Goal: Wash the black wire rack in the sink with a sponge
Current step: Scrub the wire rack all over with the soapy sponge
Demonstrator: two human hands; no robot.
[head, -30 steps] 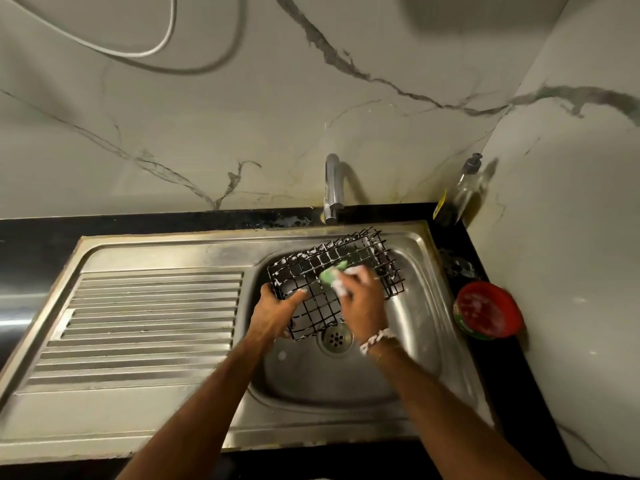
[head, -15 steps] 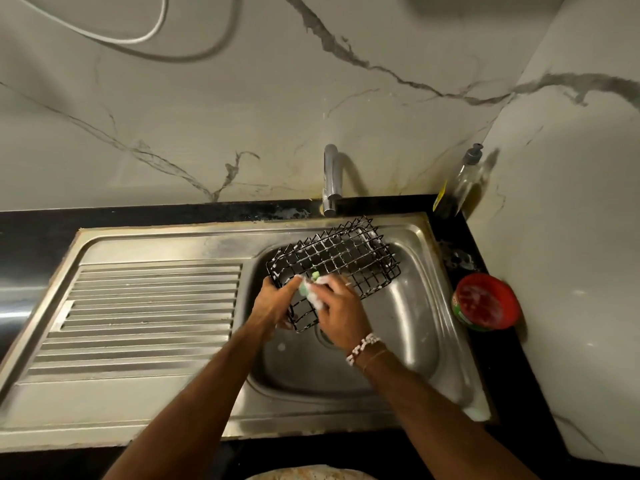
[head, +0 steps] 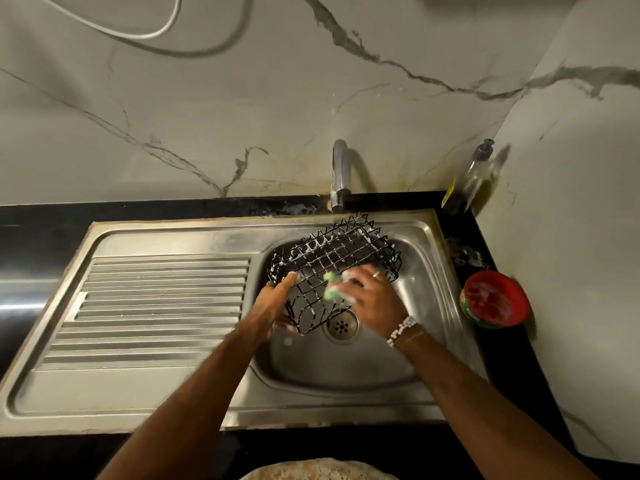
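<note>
Fingers [head: 289, 282] of left hand [head: 273, 306] clamp black wire rack [head: 332, 268], frame centre; right hand [head: 372, 296] pinches sponge [head: 330, 289]. Best: short strokes along wires, rack steadied.

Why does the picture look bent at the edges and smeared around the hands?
Head view: the wide-angle lens bows the steel sink's rim; the right hand with the green sponge and the red tub are motion-blurred; glare streaks the black counter.
</note>
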